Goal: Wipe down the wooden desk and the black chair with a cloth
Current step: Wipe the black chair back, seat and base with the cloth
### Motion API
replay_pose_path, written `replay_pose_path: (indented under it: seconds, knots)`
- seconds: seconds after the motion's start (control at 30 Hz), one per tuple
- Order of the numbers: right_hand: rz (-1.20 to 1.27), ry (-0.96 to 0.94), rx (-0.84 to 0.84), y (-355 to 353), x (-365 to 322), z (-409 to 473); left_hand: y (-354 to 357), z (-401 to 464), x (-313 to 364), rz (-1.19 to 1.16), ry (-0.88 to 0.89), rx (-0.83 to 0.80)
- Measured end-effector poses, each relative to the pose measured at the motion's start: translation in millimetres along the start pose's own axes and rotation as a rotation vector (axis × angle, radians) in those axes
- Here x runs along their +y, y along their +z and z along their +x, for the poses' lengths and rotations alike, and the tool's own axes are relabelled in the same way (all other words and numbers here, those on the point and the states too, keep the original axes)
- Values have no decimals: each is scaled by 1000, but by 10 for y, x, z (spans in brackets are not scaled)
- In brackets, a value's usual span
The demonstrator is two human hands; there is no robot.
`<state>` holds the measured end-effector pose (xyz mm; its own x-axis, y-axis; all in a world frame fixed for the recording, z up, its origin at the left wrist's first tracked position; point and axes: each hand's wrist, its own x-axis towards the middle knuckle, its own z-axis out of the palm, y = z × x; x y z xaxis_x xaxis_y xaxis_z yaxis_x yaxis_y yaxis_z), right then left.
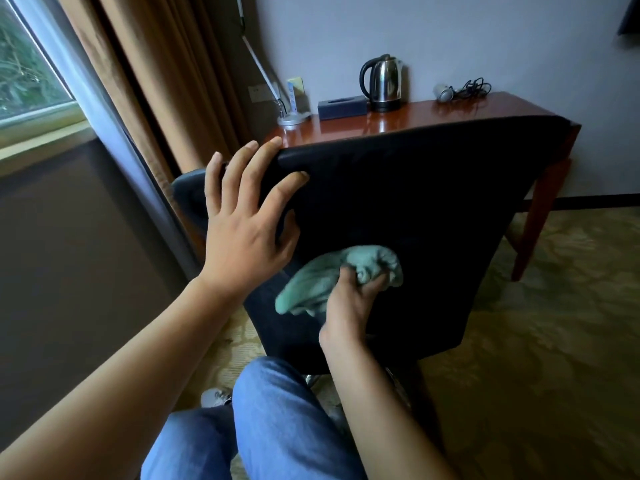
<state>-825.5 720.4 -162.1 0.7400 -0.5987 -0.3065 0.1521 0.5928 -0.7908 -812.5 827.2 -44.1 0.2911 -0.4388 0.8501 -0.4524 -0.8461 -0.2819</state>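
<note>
- Right hand (349,299) — grip closed on a bunched green cloth (332,278), which is pressed against the lower middle of the back panel of the black chair (433,209).
- Left hand (242,223) — fingers spread and straight, laid over the chair's upper left corner; it grasps nothing and appears to steady the backrest.
- Chair position: it stands directly before the person, its back facing the camera, with the top edge against or just in front of the wooden worktop (450,109); which of the two cannot be told.
- Governing relation: most of the unwiped-looking panel lies above and to the right of the cloth, its long axis running across the view; the right hand is the nearer one for that sweep, judged from its place on the panel.
- On the worktop: a kettle (382,83), a dark tissue box (342,107) and a corded device (462,90) near the wall — well apart from both hands.
- Foreground: blue-trousered knees (277,420) over patterned carpet.
</note>
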Motion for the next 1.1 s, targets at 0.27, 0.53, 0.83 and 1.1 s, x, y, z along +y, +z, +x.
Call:
replay_pose_path:
  seconds: [0.27, 0.53, 0.83, 1.1]
  knots:
    - [-82, -39, 77, -395, 271, 303, -43, 44, 97, -18, 21, -23]
    - [-76, -314, 267, -547, -615, 778, -93, 57, 195, -46, 41, -33]
    - [-395, -381, -369, 379, 127, -770, -174, 23, 66, -85, 12, -64]
    - [-216, -456, 115, -583, -726, 739, -64, -123, -263, -63, -128, 49]
